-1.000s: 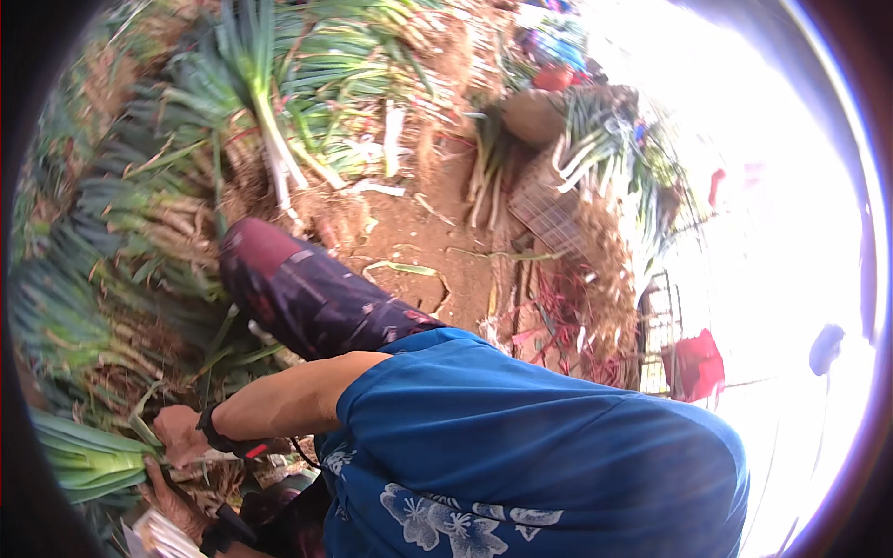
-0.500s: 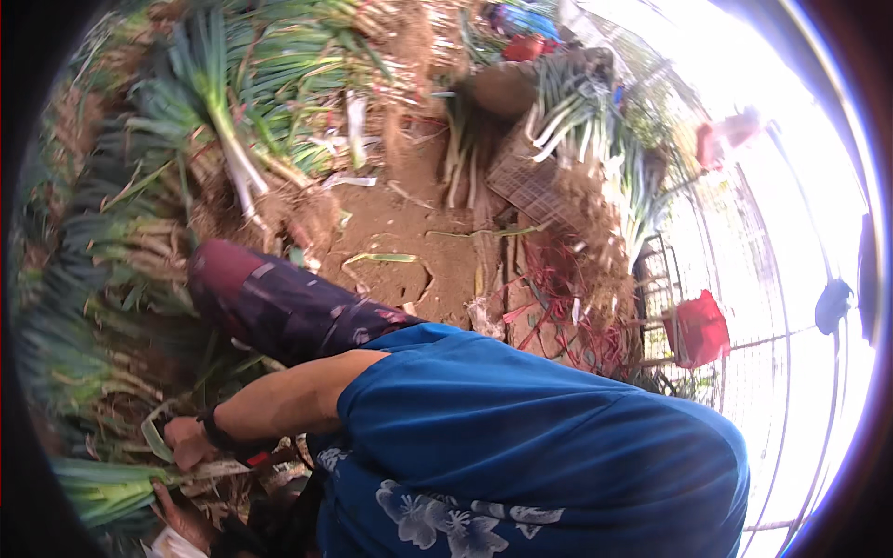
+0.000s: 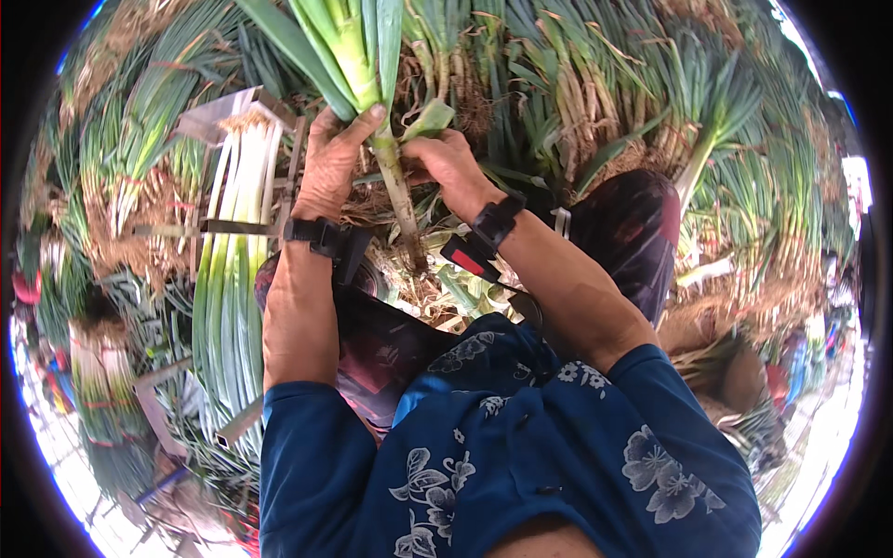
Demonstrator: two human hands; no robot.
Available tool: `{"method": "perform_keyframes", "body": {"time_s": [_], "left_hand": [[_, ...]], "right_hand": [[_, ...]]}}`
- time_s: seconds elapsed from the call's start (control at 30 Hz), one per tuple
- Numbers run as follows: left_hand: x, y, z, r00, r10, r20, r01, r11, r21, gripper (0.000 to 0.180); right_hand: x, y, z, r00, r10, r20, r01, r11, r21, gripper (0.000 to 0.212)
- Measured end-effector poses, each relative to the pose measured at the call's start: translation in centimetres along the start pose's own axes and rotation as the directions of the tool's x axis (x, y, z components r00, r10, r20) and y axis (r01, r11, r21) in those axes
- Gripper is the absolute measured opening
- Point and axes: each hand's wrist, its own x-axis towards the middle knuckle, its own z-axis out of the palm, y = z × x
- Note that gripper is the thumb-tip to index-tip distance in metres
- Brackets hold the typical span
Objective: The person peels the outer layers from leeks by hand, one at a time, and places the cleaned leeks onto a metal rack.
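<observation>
A single leek (image 3: 396, 186) stands nearly upright in front of me, broad green leaves up and dirty root end down by my knees. My left hand (image 3: 330, 158) is closed round it where the leaves fan out, thumb across the stalk. Just right of the stalk, my right hand (image 3: 453, 170) pinches a peeled-back leaf strip (image 3: 430, 121) that curls above its fingers. The fingertips of the right hand are partly hidden. Both wrists carry dark bands. Under the leek lies a litter of stripped leaves and husks (image 3: 456, 293).
At left, a metal rack (image 3: 216, 113) holds a bundle of pale, trimmed leeks (image 3: 244, 177), roots toward the far end. Untrimmed leeks (image 3: 581, 102) are heaped across the far side and right. Another bundle (image 3: 100, 363) stands at lower left. My knee (image 3: 633, 223) juts up at right.
The view has swung left, bringing both hands and the leek from the lower left edge to the upper middle. The leek now points leaves upward, and the rack has come into sight.
</observation>
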Motion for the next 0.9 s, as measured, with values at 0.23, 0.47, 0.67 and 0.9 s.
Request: {"method": "perform_keyframes", "body": {"time_s": [0.23, 0.47, 0.67, 0.9], "left_hand": [[0.9, -0.7, -2.7, 0.976, -0.054, -0.209, 0.015, 0.983, -0.185, 0.036], [2.9, -0.7, -8.9, 0.896, -0.009, -0.445, -0.119, 0.958, -0.260, 0.045], [2.1, 0.2, -12.1, 0.823, 0.064, -0.564, -0.268, 0.920, -0.286, 0.040], [0.0, 2.1, -14.5, 0.806, 0.083, -0.586, -0.294, 0.916, -0.274, 0.030]], "right_hand": [[0.4, 2.2, -0.4, 0.972, 0.235, 0.006, -0.219, 0.897, 0.383, 0.018], [0.7, -1.0, -9.2, 0.981, -0.102, 0.166, -0.041, 0.724, 0.688, 0.019], [-1.0, -8.7, -24.4, 0.991, -0.059, -0.119, 0.123, 0.740, 0.662, 0.012], [-4.0, -9.8, -30.1, 0.977, -0.075, -0.198, 0.045, 0.987, -0.153, 0.008]]}}
